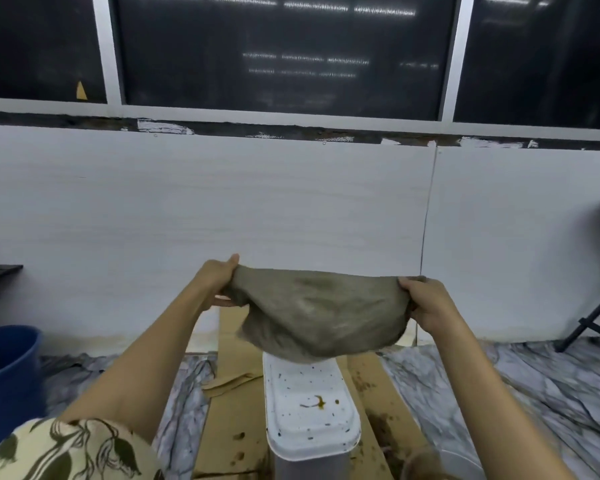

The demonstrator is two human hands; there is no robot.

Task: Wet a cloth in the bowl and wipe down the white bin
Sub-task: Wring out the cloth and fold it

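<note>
Cloth (321, 311) hangs spread between your 2 hands, held up in front of the wall, its sagging lower edge over the far end of the bin (307, 408). Left to right: blue tub (4, 372) at far left; left hand (219, 280) pinching the cloth's left corner; right hand (426, 304) clamped on the right corner, the hands well apart. Bin stands directly below and nearer you, long axis running away from you, lid spotted and stained. Both hands look about equally near it. Next move, likely: lower the cloth straight down onto the lid.
</note>
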